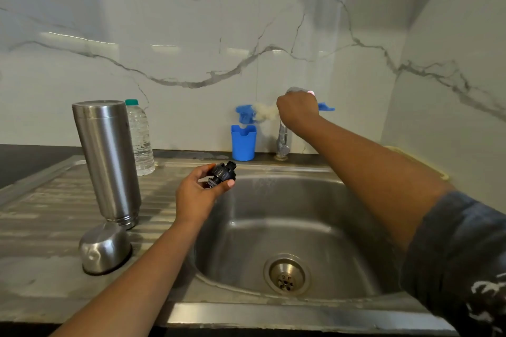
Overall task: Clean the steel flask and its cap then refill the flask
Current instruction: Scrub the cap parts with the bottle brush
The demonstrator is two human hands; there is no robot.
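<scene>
The steel flask (106, 161) stands mouth down on the sink's drainboard, left of the basin. Its domed steel cap (105, 249) lies in front of it. Over the basin's left rim, my left hand (200, 194) holds the flask's black stopper (221, 172) between fingers and thumb. My right hand (298, 111) is raised at the back wall above the tap (283, 141), curled round a blurred blue-handled brush (262, 113) with pale bristles. The blue handle end pokes out to the right of that fist. No water shows at the tap.
A blue holder cup (243, 142) stands on the ledge left of the tap. A clear plastic water bottle (141, 139) with a green lid stands behind the flask. The steel sink basin (273, 227) with its drain lies below my hands. A marble wall rises behind.
</scene>
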